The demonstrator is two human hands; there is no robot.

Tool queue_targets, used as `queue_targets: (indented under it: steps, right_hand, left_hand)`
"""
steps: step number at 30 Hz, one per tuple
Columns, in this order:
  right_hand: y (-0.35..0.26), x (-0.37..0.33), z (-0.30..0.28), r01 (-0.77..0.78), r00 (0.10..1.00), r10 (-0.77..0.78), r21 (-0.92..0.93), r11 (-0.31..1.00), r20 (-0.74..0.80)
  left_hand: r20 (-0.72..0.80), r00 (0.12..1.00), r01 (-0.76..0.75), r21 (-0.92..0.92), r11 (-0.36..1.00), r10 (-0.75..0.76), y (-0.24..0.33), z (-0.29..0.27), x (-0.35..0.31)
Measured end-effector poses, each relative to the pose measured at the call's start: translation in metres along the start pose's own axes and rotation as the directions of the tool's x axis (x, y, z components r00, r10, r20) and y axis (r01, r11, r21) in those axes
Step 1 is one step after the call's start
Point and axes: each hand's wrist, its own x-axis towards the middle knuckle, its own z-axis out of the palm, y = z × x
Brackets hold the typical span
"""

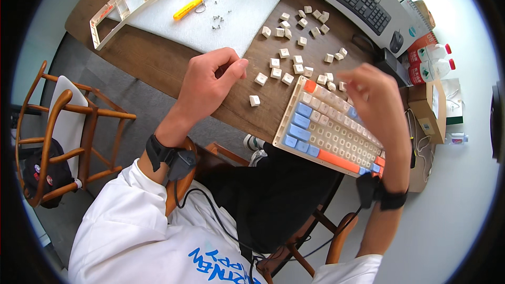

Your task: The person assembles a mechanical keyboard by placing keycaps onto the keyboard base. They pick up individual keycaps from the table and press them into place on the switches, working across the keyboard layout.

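Observation:
A mechanical keyboard (336,131) with a cream case sits at the table's front right. Blue and orange keycaps line its edges; cream keycaps fill the top rows, while many middle switches are bare. My right hand (372,90) hovers over its upper right part, fingers bent and smeared by motion, so what they hold cannot be told. To the left, my left hand (210,80) is above the table's front edge, loosely closed, thumb near the index finger, with nothing seen in it. Loose cream keycaps (287,79) lie scattered on the wooden table (258,121) beyond the keyboard.
On a white mat (242,10) lie a yellow screwdriver (189,9), several small screws (218,19) and a cream frame (123,13). A long keyboard box (347,0) stands at the back. Bottles (428,63) and a cardboard box (426,110) are right. A wooden chair (79,110) stands left.

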Motion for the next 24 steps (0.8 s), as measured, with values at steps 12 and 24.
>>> queue_targets:
  steps: [12,24]
  right_hand:
    - [0.093,0.154,0.046,-0.23,0.971,0.218,-0.139,0.963,-0.101]
    - [0.1,0.156,0.054,-0.213,0.967,0.193,-0.117,0.97,-0.165]
  left_hand:
    - [-0.041,0.996,-0.075,0.018,0.997,0.076,0.005,0.0,0.002]
    - [-0.03,0.998,-0.063,-0.046,0.997,0.062,0.004,-0.002,0.003]
